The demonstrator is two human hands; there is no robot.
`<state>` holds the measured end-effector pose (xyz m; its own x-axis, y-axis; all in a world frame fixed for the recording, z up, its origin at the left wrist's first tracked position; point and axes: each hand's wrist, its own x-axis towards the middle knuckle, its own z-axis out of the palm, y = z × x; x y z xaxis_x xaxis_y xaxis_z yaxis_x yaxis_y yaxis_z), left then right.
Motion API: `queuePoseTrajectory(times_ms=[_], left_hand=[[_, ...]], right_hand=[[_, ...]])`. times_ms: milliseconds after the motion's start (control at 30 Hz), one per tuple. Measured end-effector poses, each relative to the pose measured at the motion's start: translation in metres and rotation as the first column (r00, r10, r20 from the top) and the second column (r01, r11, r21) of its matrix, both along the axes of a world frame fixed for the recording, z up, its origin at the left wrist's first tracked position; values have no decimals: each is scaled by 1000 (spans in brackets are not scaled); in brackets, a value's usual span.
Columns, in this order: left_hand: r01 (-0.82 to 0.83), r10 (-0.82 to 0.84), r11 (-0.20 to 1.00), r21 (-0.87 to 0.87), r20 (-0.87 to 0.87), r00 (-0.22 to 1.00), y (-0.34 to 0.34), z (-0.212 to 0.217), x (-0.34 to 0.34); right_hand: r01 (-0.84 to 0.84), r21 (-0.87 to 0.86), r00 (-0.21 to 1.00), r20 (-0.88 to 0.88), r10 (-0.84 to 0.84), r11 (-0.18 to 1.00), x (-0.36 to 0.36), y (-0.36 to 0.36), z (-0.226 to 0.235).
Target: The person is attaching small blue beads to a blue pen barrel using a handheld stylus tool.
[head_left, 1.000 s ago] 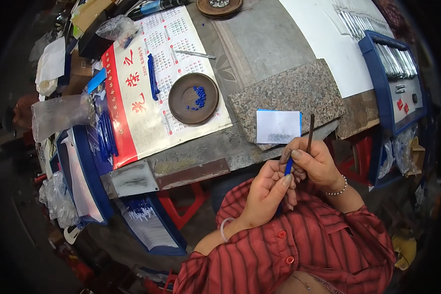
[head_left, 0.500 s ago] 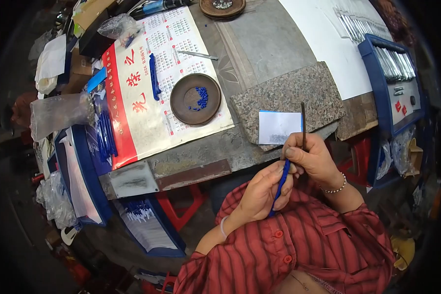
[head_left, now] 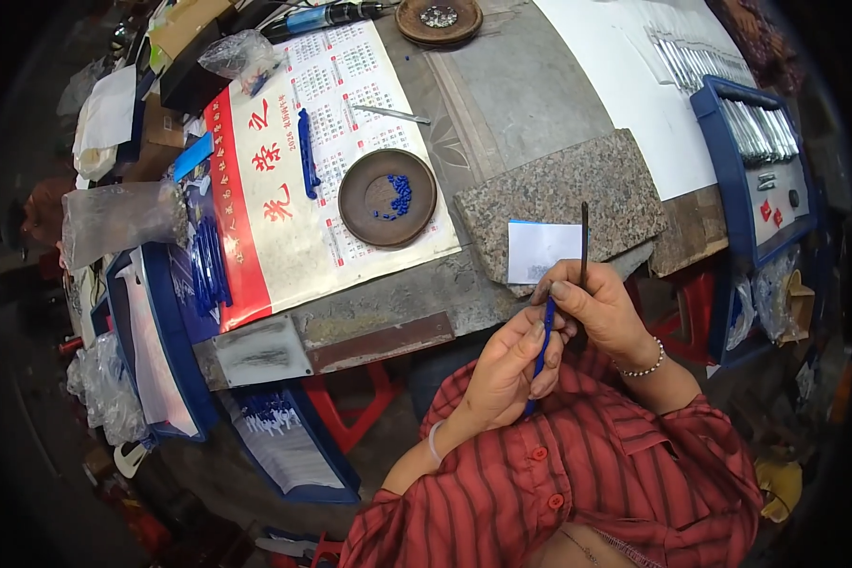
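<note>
My left hand (head_left: 507, 364) is closed around a slim blue stick (head_left: 541, 360), which stands tilted just beyond the edge of the table. Close against it, my right hand (head_left: 604, 310) has its thumb and fingertips at the stick's upper end. A thin dark rod (head_left: 584, 237) rises from the right hand, gripped along with whatever the fingers hide at the stick's tip. Right behind the hands, a small white paper pad (head_left: 542, 246) with grey smudges lies on a speckled stone slab (head_left: 601, 180).
Left of the slab, a brown round dish (head_left: 358, 210) with small blue pieces (head_left: 399, 196) sits on a printed calendar sheet (head_left: 284, 251). Beside it lie another blue stick (head_left: 306, 156) and metal tweezers (head_left: 391, 114). Blue trays (head_left: 729, 180) of silvery sticks stand right; more trays (head_left: 324, 473) hang left.
The whole table scene has shifted slightly right and down in the picture. Both hands keep their grips on the blue stick and dark rod, with only small finger shifts.
</note>
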<state>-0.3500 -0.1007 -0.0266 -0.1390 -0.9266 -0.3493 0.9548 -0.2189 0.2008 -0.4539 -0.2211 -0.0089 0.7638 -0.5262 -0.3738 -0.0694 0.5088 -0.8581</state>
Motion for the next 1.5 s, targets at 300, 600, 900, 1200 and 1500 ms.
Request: queuePoseTrajectory(times_ms=[300,600,900,1200,1500], left_hand=[[6,-8,999,-32,-55,998,-1,-1,7],[-144,111,989,-15,718,687,-5,16,12],[-31,239,964,-265,908,-345,-5,36,33],[-34,213,972,-234,926,-312,-3,35,44],[33,-37,996,86,41,998,11,16,68]], right_hand=[[-18,-31,1000,16,18,999,7,0,-1],[35,-51,999,-32,-36,998,12,3,5],[82,24,995,46,-83,996,15,5,9],[74,58,997,12,-74,996,27,5,7],[-58,28,995,-82,61,998,56,6,15]])
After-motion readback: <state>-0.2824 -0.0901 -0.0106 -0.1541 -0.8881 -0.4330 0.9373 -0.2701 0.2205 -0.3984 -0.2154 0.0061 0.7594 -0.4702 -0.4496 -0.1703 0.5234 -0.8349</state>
